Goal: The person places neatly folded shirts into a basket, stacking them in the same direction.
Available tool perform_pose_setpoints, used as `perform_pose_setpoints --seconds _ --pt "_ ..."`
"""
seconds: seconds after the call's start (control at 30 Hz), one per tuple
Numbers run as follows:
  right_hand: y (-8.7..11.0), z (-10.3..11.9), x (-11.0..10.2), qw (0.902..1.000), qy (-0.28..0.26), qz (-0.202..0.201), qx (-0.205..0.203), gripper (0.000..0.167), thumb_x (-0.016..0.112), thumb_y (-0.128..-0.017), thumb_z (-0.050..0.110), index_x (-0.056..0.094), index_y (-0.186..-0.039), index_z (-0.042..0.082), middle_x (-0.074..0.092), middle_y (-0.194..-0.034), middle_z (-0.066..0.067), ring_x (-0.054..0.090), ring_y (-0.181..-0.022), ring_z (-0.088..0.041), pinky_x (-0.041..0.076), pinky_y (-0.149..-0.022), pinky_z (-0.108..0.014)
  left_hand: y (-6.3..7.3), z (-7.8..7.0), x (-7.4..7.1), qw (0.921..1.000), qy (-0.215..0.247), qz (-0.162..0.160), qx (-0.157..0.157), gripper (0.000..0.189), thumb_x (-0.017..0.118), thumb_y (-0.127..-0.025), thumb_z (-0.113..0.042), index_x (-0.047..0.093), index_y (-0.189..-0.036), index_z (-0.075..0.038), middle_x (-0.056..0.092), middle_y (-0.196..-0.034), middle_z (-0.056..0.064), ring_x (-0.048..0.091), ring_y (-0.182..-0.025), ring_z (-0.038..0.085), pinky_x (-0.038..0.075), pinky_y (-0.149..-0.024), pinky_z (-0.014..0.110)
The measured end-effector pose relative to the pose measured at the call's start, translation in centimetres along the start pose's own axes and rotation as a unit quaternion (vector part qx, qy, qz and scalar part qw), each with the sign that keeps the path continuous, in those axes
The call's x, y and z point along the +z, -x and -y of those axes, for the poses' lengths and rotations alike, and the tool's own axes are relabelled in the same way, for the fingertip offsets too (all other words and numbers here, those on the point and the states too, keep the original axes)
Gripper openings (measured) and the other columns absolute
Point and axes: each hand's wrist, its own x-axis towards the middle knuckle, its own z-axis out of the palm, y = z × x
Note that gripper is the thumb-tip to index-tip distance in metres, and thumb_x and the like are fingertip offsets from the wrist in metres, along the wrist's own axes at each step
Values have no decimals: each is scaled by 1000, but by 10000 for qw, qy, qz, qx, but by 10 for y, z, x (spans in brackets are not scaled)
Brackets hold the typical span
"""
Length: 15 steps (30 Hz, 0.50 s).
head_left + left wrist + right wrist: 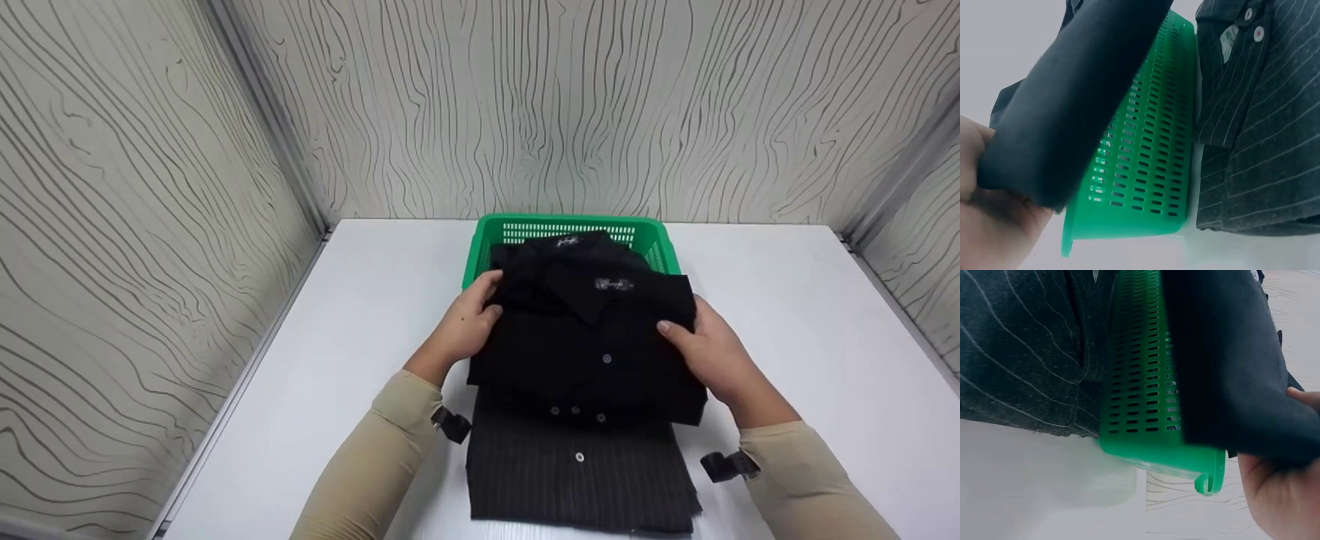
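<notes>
Between both hands hangs a folded black shirt (570, 345), its collar and buttons facing up. The left hand (471, 319) grips its left edge, thumb on top; the right hand (709, 345) pinches the right edge the same way. In both wrist views the black shirt (1072, 107) is held above the rim of a green slotted basket (570, 222). Another dark shirt (566, 241) with a collar label shows inside the basket. A folded dark pinstriped shirt (577, 487) lies on the table in front of the basket, its upper part hidden under the held shirt in the head view.
The white table (390, 300) extends to both sides of the basket. Wood-grain patterned panels (525, 112) stand behind it and along the left and right. A black wrist camera (452, 425) sits on the left wrist, another (724, 466) on the right.
</notes>
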Motion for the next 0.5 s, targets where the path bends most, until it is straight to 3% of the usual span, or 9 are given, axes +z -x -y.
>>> perform_pose_setpoints --seconds 0.27,0.5 --pt "-15 11 -1 9998 154 -100 -12 58 54 -106 26 32 -153 1 49 -138 -27 55 -117 -39 42 -98 -55 -9 -3 -8 9995 -77 -261 -158 51 47 -106 -7 35 -156 -13 41 -157 9 37 -145 19 32 -115 38" --pt "-28 17 -5 9996 210 -183 -38 54 53 -106 25 35 -152 2 51 -136 -25 56 -116 -39 42 -98 -57 -19 -10 -14 9991 -192 -375 -108 51 47 -107 -7 35 -156 -14 41 -158 7 36 -145 18 31 -116 38"
